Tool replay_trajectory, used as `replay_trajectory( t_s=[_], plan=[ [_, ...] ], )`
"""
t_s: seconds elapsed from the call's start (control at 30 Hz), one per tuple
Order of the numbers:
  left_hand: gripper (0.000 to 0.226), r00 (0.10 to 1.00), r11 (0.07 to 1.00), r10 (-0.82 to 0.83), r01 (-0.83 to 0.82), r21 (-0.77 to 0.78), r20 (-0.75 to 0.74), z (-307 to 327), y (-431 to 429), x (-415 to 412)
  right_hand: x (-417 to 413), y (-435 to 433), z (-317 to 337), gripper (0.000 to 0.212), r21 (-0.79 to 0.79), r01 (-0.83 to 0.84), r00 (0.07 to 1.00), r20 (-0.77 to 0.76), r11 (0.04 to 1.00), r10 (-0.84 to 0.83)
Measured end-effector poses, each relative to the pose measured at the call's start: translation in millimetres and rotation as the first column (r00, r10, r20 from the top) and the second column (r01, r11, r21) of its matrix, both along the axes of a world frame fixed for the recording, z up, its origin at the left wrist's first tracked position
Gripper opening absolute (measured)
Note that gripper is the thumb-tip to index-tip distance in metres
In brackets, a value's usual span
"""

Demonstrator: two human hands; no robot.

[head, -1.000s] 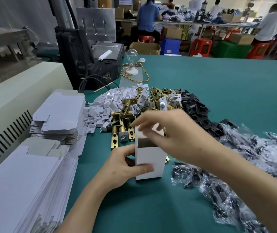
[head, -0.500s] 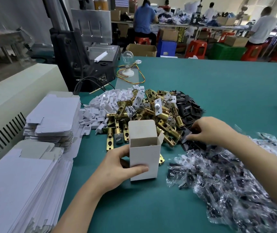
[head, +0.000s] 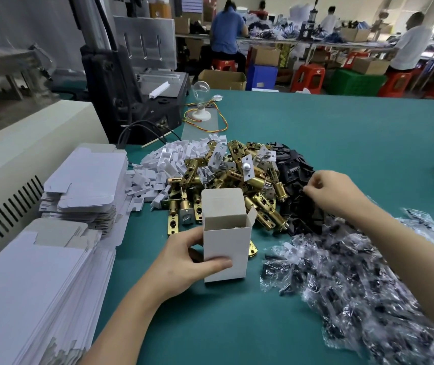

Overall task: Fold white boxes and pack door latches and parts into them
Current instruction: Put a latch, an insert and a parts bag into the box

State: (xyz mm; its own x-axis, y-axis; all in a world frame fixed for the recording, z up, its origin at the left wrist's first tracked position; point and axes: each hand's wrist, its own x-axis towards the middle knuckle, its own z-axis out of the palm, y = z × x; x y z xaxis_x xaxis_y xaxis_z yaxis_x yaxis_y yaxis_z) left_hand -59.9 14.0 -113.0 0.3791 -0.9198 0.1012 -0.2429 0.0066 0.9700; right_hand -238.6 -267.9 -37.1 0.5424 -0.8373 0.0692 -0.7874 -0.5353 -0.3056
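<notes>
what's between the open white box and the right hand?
Head view: next to the white box lie brass latches, then black plates reaching up to the right hand. No bare gap shows.

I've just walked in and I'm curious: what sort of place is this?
Most likely a factory packing floor. The green table holds a heap of brass door latches and stacks of flat white boxes, the left hand holds a folded box, and workers are at benches behind.
</notes>
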Motion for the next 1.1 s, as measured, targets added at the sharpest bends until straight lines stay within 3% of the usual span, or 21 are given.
replay_trajectory(
  t_s=[0.1, 0.2, 0.3, 0.4, 0.57, 0.63, 0.83, 0.9, 1.0, 1.1],
  plan=[
    [0.044, 1.0, 1.0, -0.002, 0.002, -0.001, -0.004, 0.8, 0.4, -0.4, -3.6, 1.8, 14.6, 0.013, -0.051, 0.0, 0.986, 0.168, 0.999, 0.008],
    [0.044, 1.0, 1.0, -0.003, 0.003, 0.002, -0.01, 1.0, 0.8, -0.5, -3.7, 16.5, 30.6, 0.008, 0.16, -0.097, 0.894, 0.447, 0.982, 0.015],
    [0.045, 1.0, 1.0, -0.002, 0.002, 0.002, -0.015, 0.5, 0.5, -0.3, -1.8, 40.8, 48.7, 0.015, 0.402, -0.294, 0.753, 0.656, 0.867, -0.049],
    [0.046, 1.0, 1.0, -0.002, 0.002, 0.004, -0.027, -0.4, 0.6, -0.2, 0.9, 63.8, 61.6, 0.024, 0.515, -0.475, 0.67, 0.737, 0.713, -0.086],
    [0.046, 0.999, 1.0, -0.011, 0.011, 0.012, -0.041, -0.9, 0.7, 0.0, 1.9, 91.0, 72.4, 0.036, 0.503, -0.653, 0.634, 0.772, 0.566, 0.044],
    [0.045, 0.999, 1.0, -0.011, 0.012, 0.014, -0.039, -0.4, 1.0, -0.2, 1.7, 98.8, 75.5, 0.035, 0.435, -0.702, 0.612, 0.774, 0.564, 0.165],
    [0.049, 0.999, 0.999, -0.044, 0.045, 0.009, -0.018, -5.3, 1.9, 1.2, 3.2, 119.9, 84.4, 0.012, 0.136, -0.671, 0.626, 0.631, 0.729, 0.458],
    [0.052, 0.997, 0.997, -0.067, 0.068, 0.022, -0.029, -8.5, 1.6, 2.1, 2.0, 124.8, 84.9, 0.023, 0.015, -0.645, 0.65, 0.537, 0.764, 0.538],
    [0.049, 0.997, 0.997, -0.072, 0.073, 0.038, -0.038, -10.3, 0.8, 2.8, 3.7, 133.4, 85.9, 0.029, -0.124, -0.663, 0.662, 0.363, 0.739, 0.655],
    [0.035, 0.996, 0.996, -0.074, 0.076, 0.035, -0.055, -9.3, 1.2, 1.9, 10.1, 146.9, 83.2, 0.033, -0.152, -0.693, 0.681, 0.18, 0.704, 0.709]
  ],
)
